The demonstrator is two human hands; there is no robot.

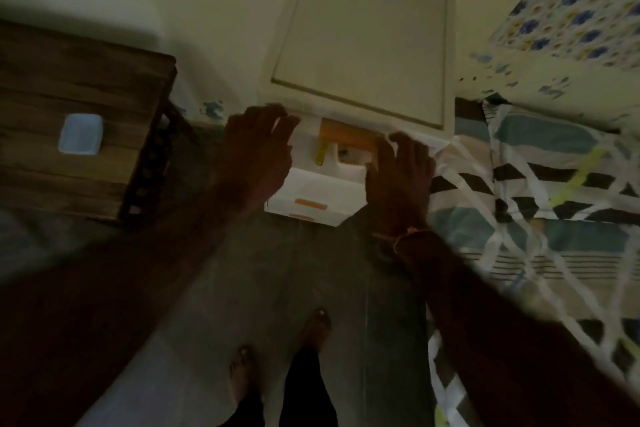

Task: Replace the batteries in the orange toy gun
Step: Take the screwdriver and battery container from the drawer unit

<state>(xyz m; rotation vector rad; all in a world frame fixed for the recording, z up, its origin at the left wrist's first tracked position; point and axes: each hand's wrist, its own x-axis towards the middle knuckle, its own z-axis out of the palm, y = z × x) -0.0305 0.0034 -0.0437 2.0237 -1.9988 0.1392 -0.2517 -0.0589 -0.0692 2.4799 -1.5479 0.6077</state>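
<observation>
A white drawer unit (360,45) stands against the wall with its top drawer (322,184) pulled out. Inside the drawer lies an orange object (346,135), apparently the toy gun, beside a yellow piece (320,154); both are blurred and partly hidden. My left hand (258,146) reaches to the drawer's left corner with fingers spread and fairly straight, touching the unit's front edge. My right hand (400,170) is at the drawer's right side, fingers bent down over its edge into the drawer. What those fingertips touch is hidden.
A dark wooden table (69,121) with a small pale blue dish (80,134) stands at the left. A bed with a patterned sheet (540,204) and a floral pillow (581,3) fills the right. My bare feet (277,350) stand on the grey floor below.
</observation>
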